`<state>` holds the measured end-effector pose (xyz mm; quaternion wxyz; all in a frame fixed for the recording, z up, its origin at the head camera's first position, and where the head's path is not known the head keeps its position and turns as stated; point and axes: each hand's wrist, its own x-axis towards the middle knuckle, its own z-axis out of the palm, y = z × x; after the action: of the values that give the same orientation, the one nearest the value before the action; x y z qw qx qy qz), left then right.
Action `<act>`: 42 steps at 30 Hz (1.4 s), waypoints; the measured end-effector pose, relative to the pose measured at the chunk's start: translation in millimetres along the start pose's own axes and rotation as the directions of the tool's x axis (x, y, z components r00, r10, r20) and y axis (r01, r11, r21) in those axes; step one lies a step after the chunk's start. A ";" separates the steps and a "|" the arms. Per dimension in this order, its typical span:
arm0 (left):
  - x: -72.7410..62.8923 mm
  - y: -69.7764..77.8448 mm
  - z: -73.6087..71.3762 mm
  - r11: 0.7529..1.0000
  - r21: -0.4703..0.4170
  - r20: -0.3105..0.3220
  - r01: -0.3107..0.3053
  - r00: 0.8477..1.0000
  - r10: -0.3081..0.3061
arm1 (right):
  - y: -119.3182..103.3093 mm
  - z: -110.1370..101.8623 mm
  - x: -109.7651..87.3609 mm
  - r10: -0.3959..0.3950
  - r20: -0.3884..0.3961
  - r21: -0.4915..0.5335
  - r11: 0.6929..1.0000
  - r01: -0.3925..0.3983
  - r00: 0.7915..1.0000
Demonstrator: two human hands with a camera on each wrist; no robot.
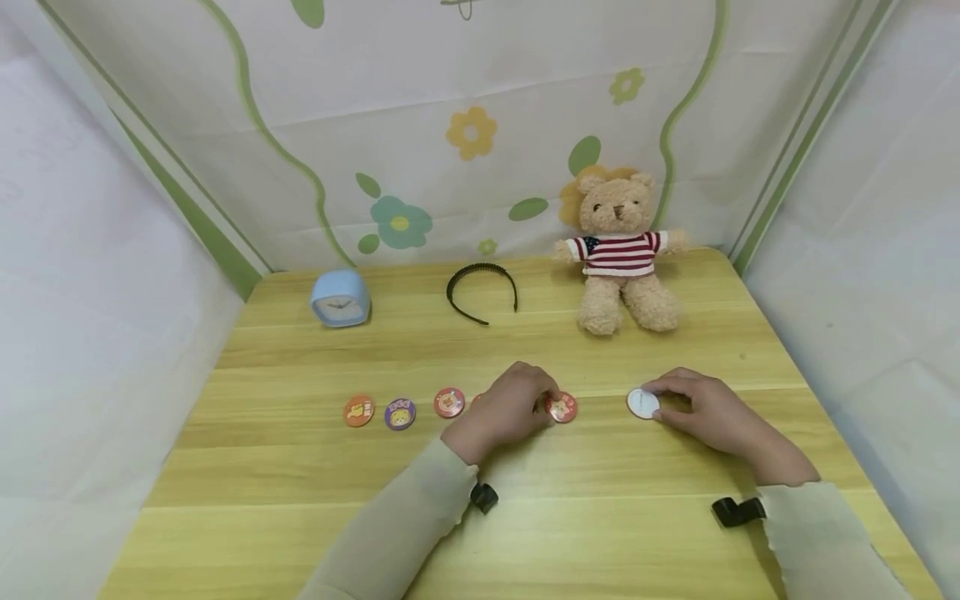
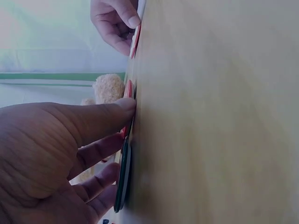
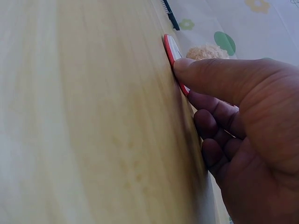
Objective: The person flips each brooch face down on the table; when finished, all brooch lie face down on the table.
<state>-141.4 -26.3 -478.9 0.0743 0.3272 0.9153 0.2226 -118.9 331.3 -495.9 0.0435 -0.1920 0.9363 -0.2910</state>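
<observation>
Left hand (image 1: 516, 406): thumb and forefinger closed to the width of a badge; a red badge (image 1: 562, 407) is pinched at its near side, the disc protruding rightward past the fingertips.
Under the left fingers: a dark-rimmed disc (image 2: 122, 177) is seen in the left wrist view, close by the remaining fingers; whether it is touched cannot be fairly judged from that angle.
Right hand (image 1: 705, 410): thumb and forefinger slightly parted, a white-faced badge (image 1: 642, 403) gripped between them by its right side; its rim is shown red in the wrist view. The other fingers are curled in beneath.
Badges left of the left fingers: a pink-red one (image 1: 449, 402) is placed nearest of three, then a purple one (image 1: 400, 413), then an orange one (image 1: 358, 411), all flat on the wooden table (image 1: 585, 533).
Beyond the fingers: a teddy bear (image 1: 619, 254) is seated between the two hands' lines; a black headband (image 1: 483, 268) is laid beyond the left hand; a blue clock (image 1: 341, 298) is stood farther left.
</observation>
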 end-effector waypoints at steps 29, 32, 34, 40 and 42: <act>15.8 14.0 7.6 0.998 0.063 0.000 -0.028 1.000 0.028 | -61.5 37.3 46.8 -0.177 0.050 -0.013 0.984 0.178 0.983; 16.1 15.3 8.0 0.998 0.056 -0.002 -0.027 1.000 0.027 | -66.2 39.8 48.3 -0.198 0.039 -0.018 0.980 0.199 0.979; 16.5 15.7 7.7 0.998 0.060 -0.003 -0.029 1.000 0.029 | -68.5 40.1 48.7 -0.209 0.034 -0.024 0.977 0.210 0.977; 16.5 14.2 5.0 0.998 0.058 0.009 -0.038 0.999 0.037 | -70.3 39.1 48.3 -0.223 0.053 -0.033 0.974 0.225 0.973; 16.2 13.2 3.2 0.998 0.045 0.020 -0.045 0.999 0.044 | -70.1 37.8 47.0 -0.219 0.052 -0.029 0.975 0.220 0.974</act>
<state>-145.6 -5.8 -475.6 0.0705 0.3511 0.9120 0.2000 -131.5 240.2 -486.4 0.0305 -0.3020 0.9128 -0.2732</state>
